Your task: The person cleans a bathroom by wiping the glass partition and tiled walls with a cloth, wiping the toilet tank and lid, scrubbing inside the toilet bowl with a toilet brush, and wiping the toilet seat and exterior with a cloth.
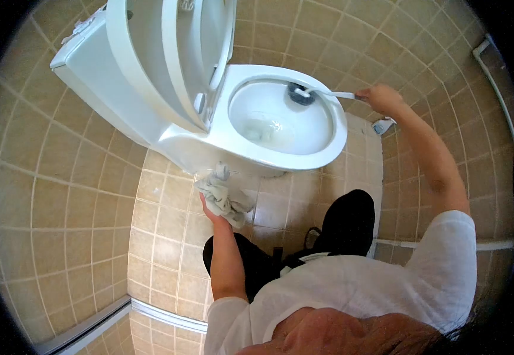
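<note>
My right hand (pixel 381 99) is closed around the handle of a toilet brush (pixel 339 94). The brush's dark round head (pixel 300 94) lies against the inner wall of the white toilet bowl (pixel 338 139), at its upper side in the view. A little water stands at the bottom of the bowl. In my left hand (pixel 211 212) is a crumpled pale grey cloth (pixel 226 195), held low beside the toilet base. The cloth covers most of the left fingers.
The raised seat and lid (pixel 144 71) lean back against the white tank (pixel 85 77). A white bottle (pixel 383 125) stands on the floor by the right wall. Beige tiles cover the floor and walls. A metal track (pixel 168 315) crosses the floor at lower left.
</note>
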Available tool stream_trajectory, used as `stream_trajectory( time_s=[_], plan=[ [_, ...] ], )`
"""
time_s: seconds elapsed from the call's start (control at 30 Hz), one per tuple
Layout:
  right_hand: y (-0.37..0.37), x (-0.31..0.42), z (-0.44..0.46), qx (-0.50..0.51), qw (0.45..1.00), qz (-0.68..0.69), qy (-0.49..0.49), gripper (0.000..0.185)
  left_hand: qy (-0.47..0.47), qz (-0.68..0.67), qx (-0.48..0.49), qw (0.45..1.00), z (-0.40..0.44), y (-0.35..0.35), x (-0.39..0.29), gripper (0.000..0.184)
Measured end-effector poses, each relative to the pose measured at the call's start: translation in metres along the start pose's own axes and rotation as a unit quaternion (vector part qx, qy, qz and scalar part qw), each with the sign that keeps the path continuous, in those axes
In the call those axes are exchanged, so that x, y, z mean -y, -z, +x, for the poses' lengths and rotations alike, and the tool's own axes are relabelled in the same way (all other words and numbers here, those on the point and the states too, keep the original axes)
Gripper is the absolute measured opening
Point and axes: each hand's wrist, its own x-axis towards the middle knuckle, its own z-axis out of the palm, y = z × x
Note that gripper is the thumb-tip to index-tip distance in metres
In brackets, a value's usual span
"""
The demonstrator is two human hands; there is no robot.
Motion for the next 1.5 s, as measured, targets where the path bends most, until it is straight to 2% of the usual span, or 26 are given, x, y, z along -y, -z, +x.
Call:
stream_trajectory(
  time_s=[0.1,0.17,0.2,0.27,0.3,0.37,0.4,0.47,0.53,0.6,0.7,0.77,0.8,0.87,0.97,1.1,1.17,1.2,1.27,1.3,1.37,1.43,1.5],
  plan=[
    [-0.003,-0.01,-0.037,0.009,0.999,-0.044,0.003,0.03,-0.01,0.026,0.004,1.0,0.003,0.004,0.0,0.049],
    [0.018,0.012,-0.069,0.112,0.988,-0.111,0.004,0.028,-0.004,0.045,-0.017,0.999,-0.002,-0.002,-0.002,0.048],
    [0.022,0.021,-0.084,0.112,0.987,-0.111,0.003,0.028,-0.004,0.044,-0.017,0.999,-0.001,0.0,-0.001,0.048],
    [0.026,0.037,-0.105,0.153,0.988,-0.01,0.031,0.029,-0.009,0.013,0.007,1.0,0.005,0.009,0.001,0.047],
    [0.017,0.037,-0.107,0.155,0.987,-0.01,0.033,0.029,-0.009,0.013,0.005,1.0,0.008,0.014,0.001,0.047],
    [0.004,0.039,-0.111,0.105,0.974,0.129,0.153,0.03,-0.023,0.05,0.015,0.998,0.01,0.017,-0.001,0.047],
    [-0.001,0.042,-0.108,0.105,0.974,0.127,0.154,0.03,-0.025,0.047,0.014,0.998,0.009,0.018,0.0,0.047],
    [0.014,0.077,-0.096,0.232,0.934,0.272,0.009,0.032,-0.01,-0.021,0.052,0.998,-0.002,-0.001,-0.004,0.047],
    [-0.017,0.092,-0.064,0.188,0.928,0.312,0.076,0.032,-0.019,0.003,0.04,0.999,0.002,0.009,-0.004,0.048],
    [-0.019,0.119,-0.035,0.187,0.927,0.31,0.099,0.032,-0.029,0.03,0.029,0.999,0.003,0.011,-0.006,0.049],
    [-0.052,0.138,0.016,0.133,0.943,0.263,0.156,0.031,-0.04,-0.003,0.023,0.999,-0.005,0.003,-0.008,0.05],
    [-0.065,0.148,0.039,0.072,0.972,0.093,0.203,0.031,-0.024,-0.04,0.069,0.997,-0.01,0.006,-0.009,0.051],
    [-0.068,0.152,0.047,0.072,0.971,0.095,0.205,0.031,-0.026,-0.037,0.067,0.997,-0.007,0.011,-0.008,0.051],
    [-0.071,0.159,0.055,0.106,0.983,0.036,0.145,0.032,-0.019,-0.015,0.058,0.998,-0.003,0.017,-0.005,0.051],
    [-0.074,0.159,0.044,0.096,0.984,0.037,0.145,0.032,-0.021,0.01,0.001,1.0,-0.009,-0.002,-0.001,0.051],
    [-0.069,0.108,0.014,0.13,0.986,0.053,0.091,0.034,-0.022,0.009,-0.013,1.0,-0.002,0.002,-0.002,0.049],
    [-0.062,0.07,-0.002,0.176,0.982,0.058,0.039,0.035,-0.03,0.032,0.046,0.998,-0.001,0.015,-0.001,0.048],
    [-0.041,0.057,-0.013,0.212,0.975,0.061,0.018,0.035,-0.027,0.032,0.043,0.998,-0.003,0.017,-0.001,0.048],
    [-0.032,0.039,-0.017,0.2,0.979,0.015,0.022,0.035,-0.013,-0.008,0.109,0.994,-0.006,0.007,-0.006,0.049],
    [-0.03,0.035,-0.016,0.185,0.982,-0.031,0.026,0.034,-0.012,-0.007,0.109,0.994,-0.008,0.002,-0.006,0.049],
    [-0.031,0.052,-0.001,0.157,0.988,-0.009,0.007,0.032,-0.014,-0.003,0.003,1.0,-0.015,-0.02,-0.005,0.05],
    [-0.046,0.068,0.017,0.132,0.991,0.011,-0.007,0.031,-0.028,0.037,-0.021,0.999,-0.013,-0.028,0.0,0.05],
    [-0.064,0.075,0.033,0.092,0.992,-0.025,0.084,0.03,-0.043,0.077,-0.039,0.995,-0.018,-0.036,-0.002,0.05]
  ],
)
